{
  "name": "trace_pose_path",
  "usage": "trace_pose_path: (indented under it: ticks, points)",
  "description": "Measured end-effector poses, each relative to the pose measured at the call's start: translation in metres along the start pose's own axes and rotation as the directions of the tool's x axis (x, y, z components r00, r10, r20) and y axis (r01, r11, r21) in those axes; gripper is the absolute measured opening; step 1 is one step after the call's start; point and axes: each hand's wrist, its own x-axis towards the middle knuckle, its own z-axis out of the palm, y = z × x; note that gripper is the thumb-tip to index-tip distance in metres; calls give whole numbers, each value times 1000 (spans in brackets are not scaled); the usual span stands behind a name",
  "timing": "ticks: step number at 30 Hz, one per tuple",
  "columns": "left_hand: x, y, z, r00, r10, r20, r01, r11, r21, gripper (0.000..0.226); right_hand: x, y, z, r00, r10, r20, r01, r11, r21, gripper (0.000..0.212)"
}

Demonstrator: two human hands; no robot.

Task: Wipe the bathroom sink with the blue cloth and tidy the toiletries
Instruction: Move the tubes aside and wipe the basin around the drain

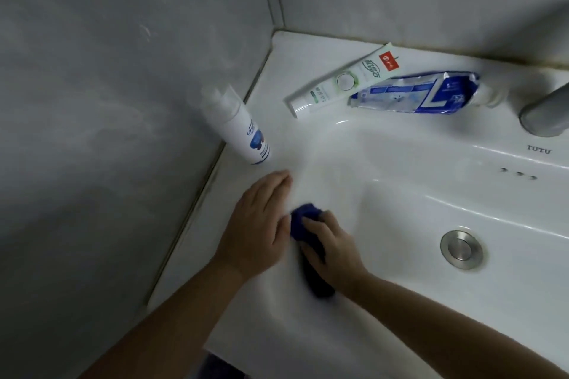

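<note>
Beside the grey wall, the blue cloth (304,218) sits bunched on the edge of the sink (400,144) under the right hand (334,252), whose fingers bend over it, while the left hand (258,224) lies flat, fingers together, near the white bottle (243,129), which a big wipe might tip.

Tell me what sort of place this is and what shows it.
Most likely a home bathroom: a white sink with a metal drain, a white toothpaste tube and a crumpled blue tube lying on its ledge, and grey tiled walls.
</note>
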Motion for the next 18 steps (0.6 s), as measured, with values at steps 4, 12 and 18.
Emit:
trace_pose_path:
  ticks: [4,12,18]
  points:
    - [3,-1,1,1000,-14,-16,14,1000,-16,54,64,42,-19,823,453,-343,-476,879,21,38]
    - [5,0,2,1000,-28,-12,28,1000,-7,54,-27,38,-30,986,-43,159,78,971,-225,31]
    - [6,2,3,999,-20,-35,20,1000,6,54,18,70,-35,875,376,-304,-457,849,-264,32]
